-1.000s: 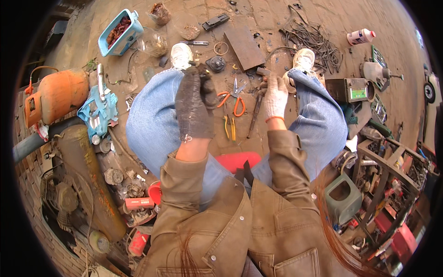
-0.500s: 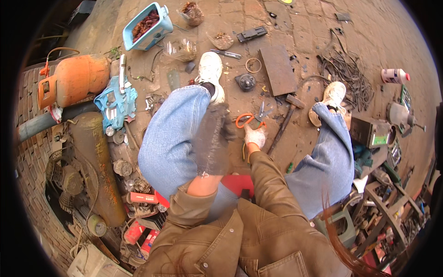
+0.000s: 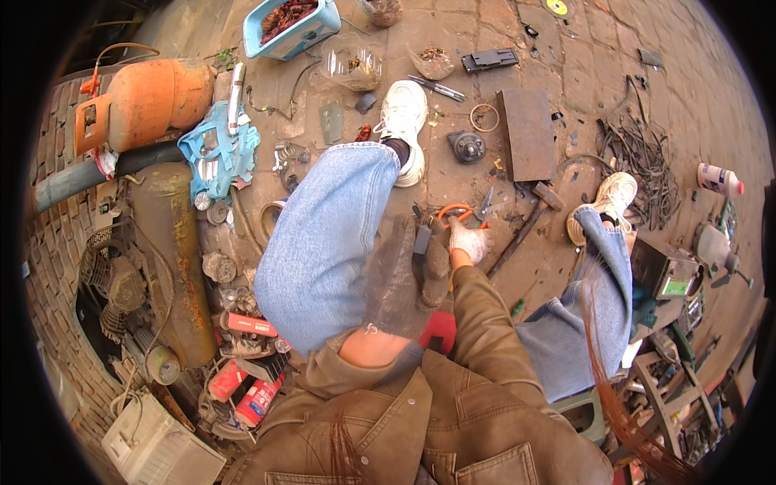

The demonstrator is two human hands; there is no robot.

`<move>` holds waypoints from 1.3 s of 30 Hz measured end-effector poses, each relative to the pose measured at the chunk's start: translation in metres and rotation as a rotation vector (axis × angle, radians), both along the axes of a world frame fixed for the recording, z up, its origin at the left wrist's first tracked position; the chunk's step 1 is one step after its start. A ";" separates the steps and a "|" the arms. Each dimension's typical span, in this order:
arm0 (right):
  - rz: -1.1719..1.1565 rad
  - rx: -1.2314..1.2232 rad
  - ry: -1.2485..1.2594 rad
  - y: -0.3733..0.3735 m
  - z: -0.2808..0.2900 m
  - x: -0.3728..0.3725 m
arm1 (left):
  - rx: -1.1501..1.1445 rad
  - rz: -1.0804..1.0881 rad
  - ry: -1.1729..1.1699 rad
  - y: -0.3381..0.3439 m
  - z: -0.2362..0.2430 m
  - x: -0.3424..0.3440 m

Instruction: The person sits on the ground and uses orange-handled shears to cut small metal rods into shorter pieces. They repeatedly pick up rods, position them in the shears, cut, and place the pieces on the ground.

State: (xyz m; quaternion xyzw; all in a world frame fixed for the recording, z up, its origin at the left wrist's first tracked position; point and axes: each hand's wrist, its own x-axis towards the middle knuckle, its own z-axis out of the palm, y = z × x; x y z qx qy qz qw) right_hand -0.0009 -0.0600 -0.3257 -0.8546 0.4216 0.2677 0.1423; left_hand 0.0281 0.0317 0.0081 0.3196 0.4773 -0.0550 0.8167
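Observation:
My left hand (image 3: 432, 271), in a thick dark grey glove, is closed around a small black block-shaped piece (image 3: 422, 241) whose exact kind I cannot make out. Close by on its right, my right hand (image 3: 471, 242) wears a white work glove. Its fingers grip the orange handles of a pair of scissors (image 3: 454, 212), with the blades pointing away from me and slightly apart. A hammer (image 3: 517, 234) with a dark handle lies on the ground to the right. Beyond the hands sit a round dark metal part (image 3: 467, 147) and a thin ring (image 3: 485, 118).
A flat rusty metal block (image 3: 527, 133) lies between my shoes, with tangled dark cables (image 3: 643, 166) to the right. An orange gas cylinder (image 3: 153, 101) and a blue plastic bag (image 3: 217, 153) are at left. A blue basin (image 3: 295, 36) stands far off. Scrap parts crowd both sides.
The view has shifted, so the surroundings appear farther right. My left hand has come closer beside the right, and the black piece now shows in it. The right hand still grips the scissors.

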 end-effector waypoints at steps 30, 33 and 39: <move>0.810 0.840 -0.694 -0.047 0.363 0.031 | 0.880 -0.009 -0.528 -0.016 0.007 -0.004; 0.762 0.886 -0.729 -0.046 0.365 0.033 | 0.781 -0.046 -0.635 -0.015 0.006 -0.006; 0.932 0.825 -0.959 -0.053 0.360 0.031 | 0.963 -0.153 -0.614 -0.016 0.008 -0.004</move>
